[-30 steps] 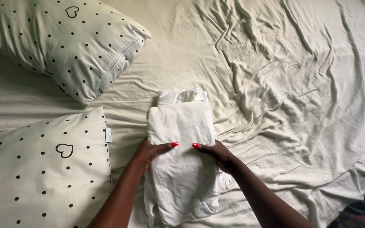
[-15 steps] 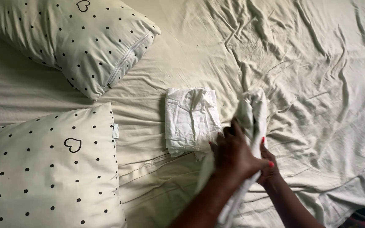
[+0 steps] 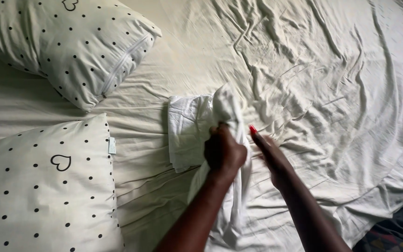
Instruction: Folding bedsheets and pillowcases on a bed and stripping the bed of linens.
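Forearms enter from the lower edge of the head view and meet over the middle of the bed. The left hand (image 3: 225,151) is clenched around a bunched white cloth (image 3: 227,112), which rises above the fist and trails down beside the wrist to the rumpled sheet (image 3: 332,93). The right hand (image 3: 267,149) hovers just beside it, fingers straight and loosely together, holding nothing. Just left of the fist lies a folded white cloth (image 3: 185,130), partly overlapped by the held one. A careless sweep of the hanging end could likely drag across that stack and undo its folds. Further left sit a near dotted pillow (image 3: 43,186) and a far dotted pillow (image 3: 71,46).
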